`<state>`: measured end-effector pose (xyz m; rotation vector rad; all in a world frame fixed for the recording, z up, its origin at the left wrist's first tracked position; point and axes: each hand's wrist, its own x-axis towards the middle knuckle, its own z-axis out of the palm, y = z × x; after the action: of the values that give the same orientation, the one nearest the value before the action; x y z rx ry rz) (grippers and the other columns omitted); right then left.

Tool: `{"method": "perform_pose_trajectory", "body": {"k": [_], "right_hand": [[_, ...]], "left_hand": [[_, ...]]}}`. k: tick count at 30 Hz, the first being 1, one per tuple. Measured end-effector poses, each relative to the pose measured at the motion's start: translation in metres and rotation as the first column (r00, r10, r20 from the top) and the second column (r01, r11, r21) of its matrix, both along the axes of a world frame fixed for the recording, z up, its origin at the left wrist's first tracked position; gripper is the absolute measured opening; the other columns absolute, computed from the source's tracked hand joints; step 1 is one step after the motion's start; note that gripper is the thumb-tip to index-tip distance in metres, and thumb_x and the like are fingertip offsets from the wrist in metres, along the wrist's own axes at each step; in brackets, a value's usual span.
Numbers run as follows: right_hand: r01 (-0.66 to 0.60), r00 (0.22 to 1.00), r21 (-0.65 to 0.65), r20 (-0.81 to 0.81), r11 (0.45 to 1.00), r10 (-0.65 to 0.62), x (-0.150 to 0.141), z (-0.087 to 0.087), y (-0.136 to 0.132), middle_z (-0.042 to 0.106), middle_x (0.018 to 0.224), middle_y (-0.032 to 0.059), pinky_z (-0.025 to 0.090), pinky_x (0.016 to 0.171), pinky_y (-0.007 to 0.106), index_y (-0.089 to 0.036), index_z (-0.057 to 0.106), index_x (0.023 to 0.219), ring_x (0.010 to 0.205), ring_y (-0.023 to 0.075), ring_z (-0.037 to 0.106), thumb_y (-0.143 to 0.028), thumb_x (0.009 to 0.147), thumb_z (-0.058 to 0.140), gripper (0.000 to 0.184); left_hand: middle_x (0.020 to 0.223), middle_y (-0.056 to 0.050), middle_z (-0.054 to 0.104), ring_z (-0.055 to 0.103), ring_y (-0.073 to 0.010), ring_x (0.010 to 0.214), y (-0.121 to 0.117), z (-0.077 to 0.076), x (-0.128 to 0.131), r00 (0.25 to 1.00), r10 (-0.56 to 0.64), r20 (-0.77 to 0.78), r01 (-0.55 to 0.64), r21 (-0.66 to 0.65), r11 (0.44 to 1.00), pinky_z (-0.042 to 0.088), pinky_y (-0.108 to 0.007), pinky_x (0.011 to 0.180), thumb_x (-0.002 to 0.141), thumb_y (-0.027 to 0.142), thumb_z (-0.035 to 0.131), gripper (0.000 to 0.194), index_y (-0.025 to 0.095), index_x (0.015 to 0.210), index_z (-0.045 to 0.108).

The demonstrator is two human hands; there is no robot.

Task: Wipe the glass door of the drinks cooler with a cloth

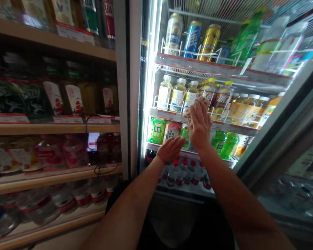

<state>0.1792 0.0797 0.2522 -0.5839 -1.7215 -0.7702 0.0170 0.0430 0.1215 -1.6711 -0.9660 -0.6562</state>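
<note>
My right hand (199,126) is raised in front of the lit drinks cooler, palm forward, over a crumpled light-coloured cloth (188,114). Parts of the cloth stick out above the fingertips and beside the palm. It covers part of the middle shelf's front edge (167,114); whether it touches that edge, I cannot tell. Lower and to the left, my left hand (171,149) has its fingers stretched out and holds nothing. Behind it stand a green drink pack (157,131) and a red one (171,131). White-capped bottles (177,94) stand just above, left of the cloth.
Cans (192,39) and green bottles line the cooler's upper shelf. Red-capped bottles (181,173) are at the bottom. A dark door frame (271,139) slants along the right. Wooden shelves (54,129) with bottles, a small lit device (93,141) and a cable stand left.
</note>
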Motion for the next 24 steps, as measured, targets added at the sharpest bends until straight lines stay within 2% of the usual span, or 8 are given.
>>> {"method": "perform_pose_trajectory", "body": {"k": [5,8,13,15,17,21,23,24], "right_hand": [[-0.113,0.964,-0.026,0.238,0.993,0.116,-0.034,-0.017,-0.011,0.040,0.164,0.0012,0.018,0.131,0.041,-0.025,0.047,0.156,0.159,0.0174,0.017,-0.015,0.106,0.037,0.052],[-0.131,0.927,-0.002,0.353,0.991,0.123,-0.043,-0.014,-0.013,0.040,0.164,-0.0020,0.012,0.132,0.038,-0.026,0.050,0.153,0.159,0.0149,0.018,-0.015,0.106,0.038,0.050],[-0.045,0.986,0.103,0.166,0.994,0.027,-0.018,0.019,0.001,0.045,0.161,0.0014,0.019,0.130,0.039,-0.025,0.051,0.153,0.156,0.0167,0.026,-0.019,0.108,0.038,0.047],[-0.024,0.994,0.107,0.105,0.994,0.013,-0.003,0.017,0.006,0.046,0.160,0.0037,0.025,0.128,0.040,-0.024,0.051,0.153,0.156,0.0188,0.029,-0.020,0.108,0.038,0.047],[-0.012,0.997,0.086,0.074,0.996,0.006,0.009,-0.005,0.007,0.044,0.161,0.0060,0.029,0.127,0.042,-0.023,0.047,0.156,0.155,0.0212,0.030,-0.019,0.107,0.039,0.050],[0.000,1.000,0.064,-0.004,0.998,0.000,0.029,-0.089,0.000,0.042,0.162,0.0132,0.031,0.125,0.046,-0.019,0.033,0.163,0.156,0.0264,0.029,-0.012,0.101,0.047,0.064],[-0.005,0.997,0.048,0.075,0.999,0.001,0.038,-0.124,-0.003,0.048,0.158,0.0141,0.029,0.126,0.044,-0.019,0.036,0.162,0.156,0.0253,0.028,-0.008,0.098,0.048,0.066],[-0.007,0.993,0.037,0.119,0.999,0.002,0.042,-0.134,-0.004,0.051,0.155,0.0131,0.027,0.127,0.044,-0.020,0.039,0.161,0.156,0.0245,0.030,-0.008,0.097,0.048,0.065]], "left_hand": [[0.139,-0.008,0.067,0.056,-0.0224,0.137,0.009,-0.006,-0.003,1.000,-0.013,0.004,0.014,-0.076,0.997,0.034,-0.044,0.123,0.099,0.025,0.052,0.039,0.022,0.135,0.066],[0.140,-0.007,0.067,0.058,-0.0221,0.135,0.011,-0.008,-0.003,1.000,0.016,0.012,-0.014,-0.146,0.989,0.035,-0.044,0.124,0.099,0.025,0.052,0.040,0.024,0.136,0.065],[0.146,-0.008,0.062,0.049,-0.0215,0.145,0.003,-0.003,-0.002,1.000,-0.018,-0.002,0.017,-0.016,1.000,0.028,-0.040,0.126,0.100,0.024,0.050,0.045,0.020,0.144,0.060],[0.149,-0.008,0.059,0.045,-0.0208,0.147,-0.001,0.001,0.000,0.999,-0.035,-0.001,0.035,0.038,0.999,0.024,-0.040,0.128,0.101,0.023,0.048,0.046,0.018,0.145,0.058],[0.150,-0.008,0.058,0.044,-0.0204,0.148,-0.002,0.002,0.000,0.998,-0.055,0.000,0.055,0.062,0.997,0.021,-0.041,0.129,0.102,0.022,0.047,0.045,0.017,0.145,0.058],[0.153,-0.010,0.055,0.039,-0.0220,0.151,0.001,-0.001,0.001,0.998,-0.029,0.053,0.027,0.044,0.999,0.021,-0.042,0.129,0.102,0.026,0.047,0.048,0.018,0.149,0.054],[0.153,-0.013,0.054,0.038,-0.0242,0.152,0.004,-0.005,0.001,0.993,-0.003,0.115,-0.003,0.051,0.999,0.021,-0.044,0.129,0.103,0.030,0.047,0.051,0.014,0.150,0.051],[0.153,-0.015,0.054,0.037,-0.0248,0.152,0.005,-0.006,0.001,0.990,0.003,0.140,-0.011,0.055,0.998,0.021,-0.044,0.129,0.103,0.031,0.047,0.052,0.013,0.151,0.050]]}}
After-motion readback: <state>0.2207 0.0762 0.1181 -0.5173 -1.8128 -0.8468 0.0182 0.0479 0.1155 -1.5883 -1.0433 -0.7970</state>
